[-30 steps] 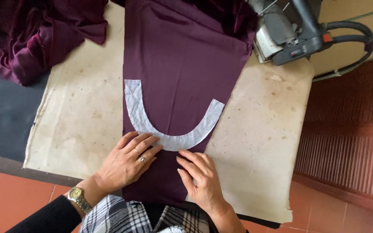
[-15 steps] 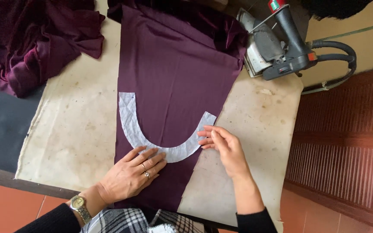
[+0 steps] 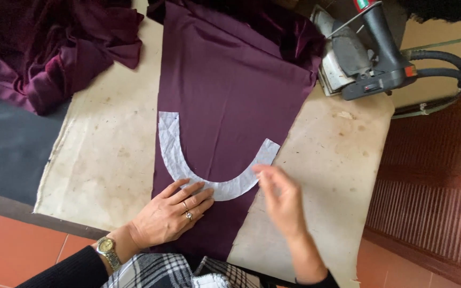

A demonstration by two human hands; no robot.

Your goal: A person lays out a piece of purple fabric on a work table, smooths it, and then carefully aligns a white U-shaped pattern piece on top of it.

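Note:
A long strip of dark purple fabric [image 3: 230,90] lies along a stained cream ironing board [image 3: 108,154]. On it rests a white U-shaped piece of interfacing [image 3: 180,160]. My left hand [image 3: 169,216] lies flat on the fabric, fingertips touching the bottom curve of the white piece; it wears a ring and a wristwatch. My right hand [image 3: 278,200] is blurred, hovering just right of the curve's right arm, fingers loosely apart and holding nothing.
A steam iron [image 3: 356,56] with a black handle stands at the board's far right corner, its hose [image 3: 444,74] looping off right. A heap of purple cloth [image 3: 49,48] lies at the far left. Red floor tiles [image 3: 6,245] show below the board's near edge.
My right hand left the right tip of the white piece and drew back toward me, now blurred. My left hand stayed pressed at the curve's bottom. The view shifted slightly.

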